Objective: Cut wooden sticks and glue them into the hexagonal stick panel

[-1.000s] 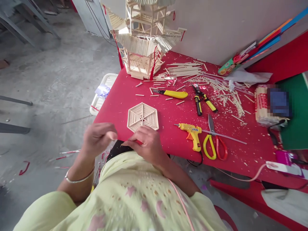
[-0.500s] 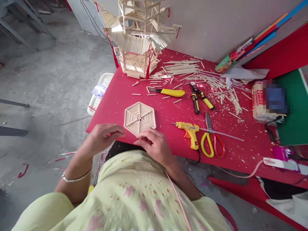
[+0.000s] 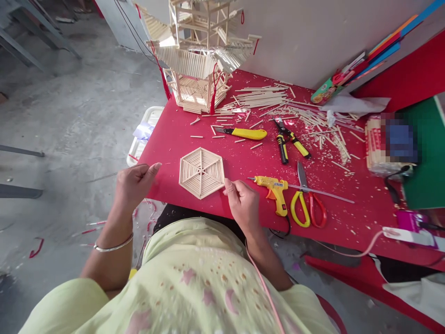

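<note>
A flat hexagon panel of thin wooden sticks (image 3: 201, 172), with spokes meeting at its centre, lies on the red table between my hands. My left hand (image 3: 135, 185) is raised at the table's left front edge, apart from the panel, its fingers curled and thumb pressed against them. Whatever it may pinch is too small to make out. Beside the panel's lower right corner is my right hand (image 3: 242, 202), closed in a pinch. Its fingertips are at the panel's edge; I cannot tell whether they touch it. A yellow glue gun (image 3: 276, 192) lies just right of that hand.
Behind the panel lie a yellow utility knife (image 3: 248, 134), pliers (image 3: 287, 139) and loose sticks (image 3: 262, 98). Scissors (image 3: 303, 199) rest beside the glue gun. A stick-built pagoda (image 3: 198, 60) with red tassels stands at the back left. A power strip (image 3: 405, 235) sits front right.
My hands have moved apart from the panel's front edge: the left went left and upward, the right went to the panel's right corner. The panel stays in place.
</note>
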Demonstrator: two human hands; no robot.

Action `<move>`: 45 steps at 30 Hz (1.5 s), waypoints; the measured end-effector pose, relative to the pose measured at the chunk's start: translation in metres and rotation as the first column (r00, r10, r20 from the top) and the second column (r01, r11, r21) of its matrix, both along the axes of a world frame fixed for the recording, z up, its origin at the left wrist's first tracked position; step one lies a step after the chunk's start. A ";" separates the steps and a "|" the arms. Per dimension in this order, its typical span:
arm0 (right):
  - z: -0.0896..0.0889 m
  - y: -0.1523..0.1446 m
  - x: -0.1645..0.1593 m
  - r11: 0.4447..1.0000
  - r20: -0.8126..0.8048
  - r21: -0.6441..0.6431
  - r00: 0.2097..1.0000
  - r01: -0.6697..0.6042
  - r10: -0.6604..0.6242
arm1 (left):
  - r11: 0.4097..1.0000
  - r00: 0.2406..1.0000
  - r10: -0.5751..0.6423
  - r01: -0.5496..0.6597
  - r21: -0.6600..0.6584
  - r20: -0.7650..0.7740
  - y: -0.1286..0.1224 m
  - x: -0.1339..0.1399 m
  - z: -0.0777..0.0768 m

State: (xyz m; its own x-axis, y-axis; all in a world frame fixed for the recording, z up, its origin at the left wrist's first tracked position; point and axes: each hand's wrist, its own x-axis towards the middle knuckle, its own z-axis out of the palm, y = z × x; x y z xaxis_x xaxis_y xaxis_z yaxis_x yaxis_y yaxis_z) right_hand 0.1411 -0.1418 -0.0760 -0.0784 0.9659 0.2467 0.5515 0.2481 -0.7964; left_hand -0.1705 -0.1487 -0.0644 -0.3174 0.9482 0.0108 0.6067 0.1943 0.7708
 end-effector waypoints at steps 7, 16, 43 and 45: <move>-0.009 0.009 0.004 0.997 -0.075 -0.052 0.995 0.058 -0.062 | 0.978 0.937 0.016 0.058 -0.200 0.350 0.003 0.011 0.004; -0.011 0.007 0.004 0.999 0.029 0.039 0.999 -0.028 0.027 | 0.992 0.991 -0.119 0.120 -0.021 0.065 0.003 0.009 -0.021; -0.010 -0.001 -0.017 0.923 0.300 0.282 0.938 -0.262 0.174 | 0.978 0.940 -0.203 0.180 0.105 0.275 -0.005 0.021 -0.007; -0.009 0.001 -0.015 0.933 0.287 0.283 0.947 -0.225 0.141 | 0.986 0.951 -0.165 0.148 0.083 0.262 -0.004 0.023 -0.008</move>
State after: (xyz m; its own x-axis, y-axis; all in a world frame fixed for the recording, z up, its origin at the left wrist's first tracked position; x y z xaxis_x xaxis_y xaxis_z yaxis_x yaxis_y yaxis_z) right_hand 0.1259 -0.1412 -0.0849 -0.3474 0.8078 0.4763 0.6485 0.5738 -0.5002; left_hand -0.1478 -0.1527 -0.0727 -0.1645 0.9864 0.0058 0.3965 0.0607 0.9160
